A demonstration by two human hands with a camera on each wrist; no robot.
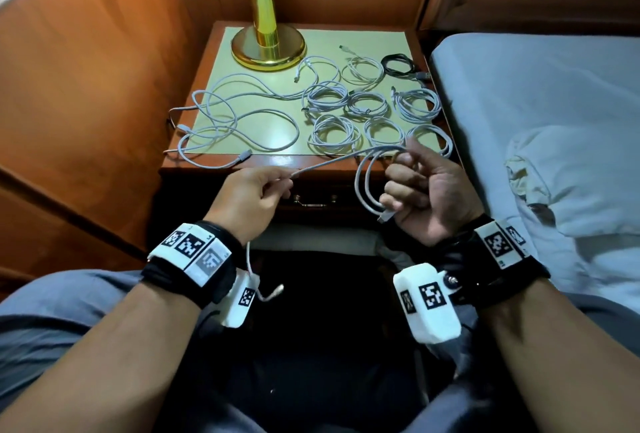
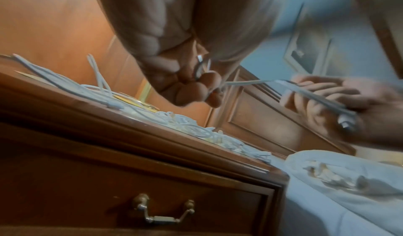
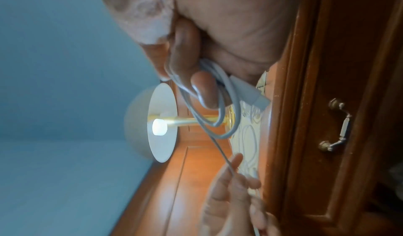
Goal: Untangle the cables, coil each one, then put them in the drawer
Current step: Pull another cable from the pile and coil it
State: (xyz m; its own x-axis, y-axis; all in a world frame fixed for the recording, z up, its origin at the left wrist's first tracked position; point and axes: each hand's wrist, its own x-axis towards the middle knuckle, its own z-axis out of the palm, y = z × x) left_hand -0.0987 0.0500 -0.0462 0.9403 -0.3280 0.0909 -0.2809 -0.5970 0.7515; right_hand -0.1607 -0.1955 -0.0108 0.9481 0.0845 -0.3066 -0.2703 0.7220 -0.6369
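My right hand [image 1: 403, 186] grips a few loops of a white cable [image 1: 367, 186] in front of the nightstand, and its USB plug [image 1: 386, 216] sticks out below the fingers. From the loops the cable runs taut to my left hand [image 1: 277, 184], which pinches it. The tail hangs under my left wrist and ends in a small connector [image 1: 277, 289]. In the right wrist view the loops [image 3: 226, 115] hang around my curled fingers [image 3: 205, 91]. The drawer [image 1: 311, 190] is shut, its brass handle [image 1: 313, 203] between my hands.
On the nightstand top [image 1: 381, 39] lie several coiled white cables [image 1: 329, 98], one black coil [image 1: 398, 65] at the back right and loose tangled white cables [image 1: 235, 120] on the left. A brass lamp base [image 1: 268, 48] stands at the back. A bed [image 1: 554, 113] adjoins on the right.
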